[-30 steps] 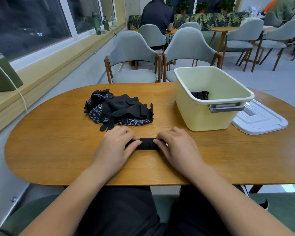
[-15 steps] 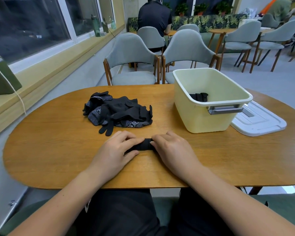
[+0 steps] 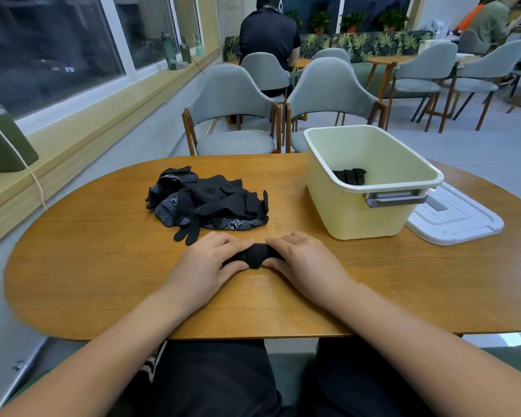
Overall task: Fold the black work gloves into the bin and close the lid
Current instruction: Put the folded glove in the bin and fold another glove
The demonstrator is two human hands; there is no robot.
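A small black rolled glove (image 3: 255, 256) lies on the wooden table (image 3: 103, 266) between my hands. My left hand (image 3: 211, 260) grips its left end and my right hand (image 3: 304, 260) grips its right end; both press it onto the table. Behind them sits a loose pile of black work gloves (image 3: 208, 203) with dotted palms. To the right stands the pale yellow bin (image 3: 358, 218), open, with one folded black glove (image 3: 349, 176) inside. The white lid (image 3: 457, 218) lies flat on the table beside the bin's right side.
Two grey chairs (image 3: 232, 115) stand at the table's far edge. A window ledge with a green box (image 3: 3, 142) and a white cord runs along the left. A person (image 3: 268, 37) sits with their back turned at a far table.
My hands have drawn closer together and the glove between them has become a shorter, thicker roll. The pile, bin and lid have not moved.
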